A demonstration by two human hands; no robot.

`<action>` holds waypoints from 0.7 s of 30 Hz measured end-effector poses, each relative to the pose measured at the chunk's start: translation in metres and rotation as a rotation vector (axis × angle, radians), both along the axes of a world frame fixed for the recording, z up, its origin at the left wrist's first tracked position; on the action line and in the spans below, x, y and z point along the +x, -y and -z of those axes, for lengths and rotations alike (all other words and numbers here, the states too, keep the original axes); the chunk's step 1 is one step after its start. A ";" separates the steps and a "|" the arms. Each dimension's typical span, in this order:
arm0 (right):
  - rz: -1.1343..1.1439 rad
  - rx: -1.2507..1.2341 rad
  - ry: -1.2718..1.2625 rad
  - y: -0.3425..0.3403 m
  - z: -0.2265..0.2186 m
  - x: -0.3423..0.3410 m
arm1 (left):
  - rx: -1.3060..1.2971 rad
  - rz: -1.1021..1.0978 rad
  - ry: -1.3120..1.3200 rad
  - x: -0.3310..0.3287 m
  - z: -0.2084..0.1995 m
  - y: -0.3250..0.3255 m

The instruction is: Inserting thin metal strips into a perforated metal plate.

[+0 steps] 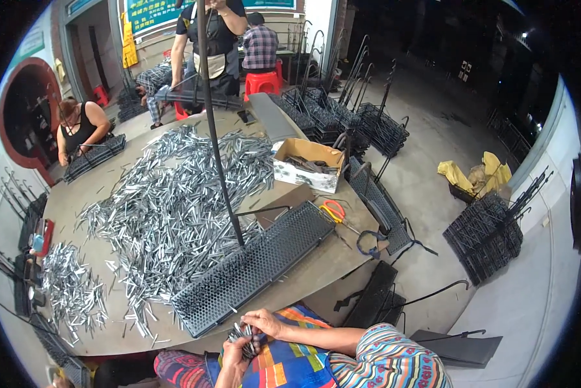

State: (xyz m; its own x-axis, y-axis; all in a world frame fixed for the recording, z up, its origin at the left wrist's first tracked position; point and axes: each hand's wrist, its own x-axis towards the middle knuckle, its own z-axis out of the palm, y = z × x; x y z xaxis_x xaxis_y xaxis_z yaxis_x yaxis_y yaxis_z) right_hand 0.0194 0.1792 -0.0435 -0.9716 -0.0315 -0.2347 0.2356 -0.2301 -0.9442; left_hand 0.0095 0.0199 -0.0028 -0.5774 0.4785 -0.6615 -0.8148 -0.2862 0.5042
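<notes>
Our left hand [233, 353] curls tightly around a bundle of slim, metallic rods [241, 335]; our right hand [264, 323] bends against its upper end, pinching or not we cannot tell. Beyond both hands, a black honeycomb-holed tray [258, 265] borders silvery heaped rods [180, 187].

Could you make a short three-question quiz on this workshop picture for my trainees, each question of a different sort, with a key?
1. Multiple choice: what is bunched in the wearer's left hand?
A) a folded cloth
B) slim grey pieces
C) a coil of rope

2. True or false: the scissors with orange and yellow handles lie inside the cardboard box.

3. Fill in the blank: the person in the checked shirt sits on a ____ stool.

Key:
1. B.
2. False; they lie on the table, outside the box.
3. Red.
</notes>
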 end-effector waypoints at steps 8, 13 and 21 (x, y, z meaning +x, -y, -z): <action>0.005 -0.049 0.091 -0.002 -0.004 0.008 | 0.025 0.019 0.008 0.004 -0.005 -0.003; -0.002 -0.145 0.114 -0.002 0.000 0.006 | 0.028 0.011 0.016 0.002 0.001 -0.002; -0.001 -0.073 0.126 0.001 0.022 0.001 | 0.056 -0.036 0.050 0.001 0.003 0.001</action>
